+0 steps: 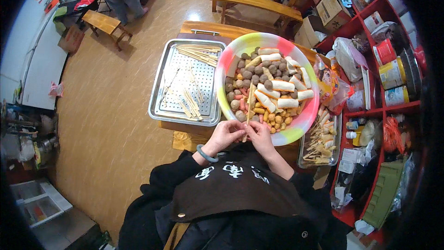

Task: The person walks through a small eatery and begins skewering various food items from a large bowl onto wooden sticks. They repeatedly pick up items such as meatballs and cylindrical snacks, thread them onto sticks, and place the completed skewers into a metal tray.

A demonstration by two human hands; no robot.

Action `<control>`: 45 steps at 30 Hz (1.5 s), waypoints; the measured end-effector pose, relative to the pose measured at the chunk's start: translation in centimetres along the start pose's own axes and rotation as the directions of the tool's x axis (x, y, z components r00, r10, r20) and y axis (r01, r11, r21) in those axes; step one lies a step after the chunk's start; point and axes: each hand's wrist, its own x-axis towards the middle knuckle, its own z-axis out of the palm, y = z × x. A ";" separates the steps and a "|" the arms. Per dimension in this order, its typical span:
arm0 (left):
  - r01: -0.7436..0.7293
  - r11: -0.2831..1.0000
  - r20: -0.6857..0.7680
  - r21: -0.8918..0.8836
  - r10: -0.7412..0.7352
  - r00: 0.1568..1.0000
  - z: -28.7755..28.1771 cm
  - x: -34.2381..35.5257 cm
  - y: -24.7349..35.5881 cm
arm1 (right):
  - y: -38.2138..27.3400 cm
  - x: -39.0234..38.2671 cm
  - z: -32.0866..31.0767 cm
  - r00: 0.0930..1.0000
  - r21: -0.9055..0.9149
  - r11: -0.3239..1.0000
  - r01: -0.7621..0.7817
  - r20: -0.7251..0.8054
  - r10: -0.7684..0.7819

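- In the head view, pinches a tan stick (250,104) near its lower end, just below the centre of the frame, with the fingertips of both the left hand (226,134) and the right hand (260,137)
- Holds it nearly upright in the picture, over the near part of a pink, white and yellow-green basin (297,130); cannot make out for sure any food on it
- Shows in that basin, right of centre, plenty of loose pieces, seemingly left for threading: dark meatballs (247,74), white rolls with orange edges (283,85), small yellow balls (278,120) and pink pieces (242,105)
- Shows in a perforated metal tray (210,77), left of centre, a bundle of bare sticks (200,52) at the top and loose sticks (191,105) lower down, apparently unused
- In a second tray (303,160) at lower right, beside the basin, shows a heap of loaded skewers (322,138), to all appearances finished
- Looks partway along, with one batch done and much loose food left; cannot count the heap
- Farther off, includes red shelving (401,109) at the right and a wooden bench (104,22) at upper left
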 end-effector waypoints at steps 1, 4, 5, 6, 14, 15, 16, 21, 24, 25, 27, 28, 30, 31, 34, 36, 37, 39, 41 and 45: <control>-0.002 0.999 0.043 0.044 0.001 0.999 0.3 0.5 0.1 | 0.1 -0.1 -0.4 0.994 0.098 0.992 -0.083 -0.063 0.090; -0.260 0.825 0.058 0.501 0.268 0.962 0.0 3.9 0.0 | 0.4 -0.5 -2.1 0.962 0.463 0.885 -0.048 -0.217 0.165; -0.312 0.741 0.053 0.595 0.352 0.935 0.0 5.5 -0.3 | 0.5 -1.0 -3.1 0.947 0.510 0.859 -0.036 -0.258 0.193; -0.235 0.651 0.006 0.722 0.333 0.943 0.2 7.3 -0.6 | 0.7 -1.4 -4.1 0.931 0.481 0.875 -0.049 -0.294 0.214; -0.094 0.462 -0.058 0.882 0.305 0.951 1.3 16.4 -3.7 | 1.2 -4.5 -7.6 0.950 0.774 0.632 0.031 -0.220 0.222; 0.035 0.544 -0.124 0.838 0.129 0.984 1.1 16.7 -3.7 | 1.1 -4.7 -7.8 0.941 0.778 0.628 0.029 -0.234 0.247; -0.004 0.556 -0.125 0.831 0.194 0.973 0.9 16.5 -3.7 | 1.0 -4.9 -7.9 0.937 0.783 0.622 0.031 -0.239 0.255; 0.269 0.910 -0.082 0.315 -0.256 0.963 -1.4 14.0 -1.1 | 0.5 -4.9 -8.1 0.940 0.727 0.685 0.051 -0.267 0.213; 0.249 0.895 0.198 -0.371 -0.186 0.963 -1.1 12.1 -0.2 | 0.3 -5.1 -8.5 0.955 0.616 0.785 -0.060 -0.194 0.225; 0.264 0.774 0.277 -0.575 -0.120 0.953 -0.9 11.8 0.1 | 0.2 -5.0 -8.6 0.965 0.549 0.830 -0.096 -0.151 0.212; 0.273 0.604 0.306 -0.749 -0.050 0.951 -0.8 11.3 0.5 | 0.0 -5.4 -8.1 0.962 0.399 0.914 -0.073 -0.215 0.171; 0.270 0.553 0.270 -0.788 -0.085 0.959 -0.7 11.2 0.7 | -0.1 -5.5 -7.5 0.956 0.283 0.959 0.003 -0.282 0.080; 0.247 0.438 0.209 -0.864 -0.135 0.969 -0.2 11.4 0.7 | -0.4 -5.9 -6.7 0.934 0.114 0.989 0.096 -0.354 -0.050; 0.225 0.382 0.171 -0.896 -0.170 0.970 -0.1 11.5 0.7 | -0.6 -6.2 -6.5 0.940 0.062 0.995 0.077 -0.338 -0.051; 0.195 0.177 0.168 -0.965 -0.154 0.974 0.3 11.7 0.6 | -1.0 -6.8 -6.2 0.943 -0.039 0.999 0.014 -0.330 -0.027; 0.180 0.153 0.160 -0.972 -0.136 0.978 0.5 11.7 0.6 | -1.1 -6.8 -6.1 0.932 -0.075 0.997 0.028 -0.357 -0.053; 0.167 0.147 0.146 -0.975 -0.145 0.979 0.7 11.7 0.6 | -1.1 -6.8 -6.1 0.926 -0.078 0.997 0.026 -0.374 -0.054; 0.165 0.094 0.149 -0.982 -0.159 0.976 1.0 11.8 0.5 | -1.1 -6.5 -6.0 0.903 -0.089 0.992 0.094 -0.412 -0.122; 0.186 0.046 0.179 -0.981 -0.132 0.975 1.3 11.8 0.5 | -1.2 -6.3 -5.9 0.888 -0.103 0.988 0.113 -0.436 -0.147; 0.174 0.143 0.176 -0.974 -0.003 0.984 2.1 11.4 0.4 | -1.2 -6.1 -5.8 0.902 -0.115 0.993 0.008 -0.428 -0.056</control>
